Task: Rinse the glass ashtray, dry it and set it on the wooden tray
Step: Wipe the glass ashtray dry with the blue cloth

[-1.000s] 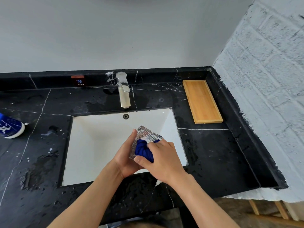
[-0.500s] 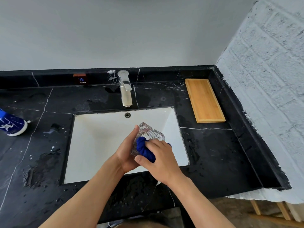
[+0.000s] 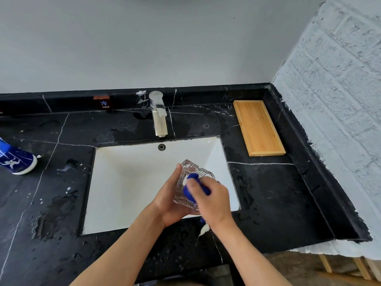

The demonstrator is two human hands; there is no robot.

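The left hand point(image 3: 169, 205) cups the ribbed glass ashtray point(image 3: 190, 182) over the white sink point(image 3: 127, 182), its fingers clamped on the underside and edge. The right hand point(image 3: 212, 201) has its fingers pinched on a wadded blue cloth point(image 3: 193, 186), pressed into the bowl. Wet, faceted glass is slick; a hard wipe could likely twist it loose into the hard basin. Farther off, on the veined black desk point(image 3: 268, 193), the rectangular wooden tray point(image 3: 258, 127) lies flat.
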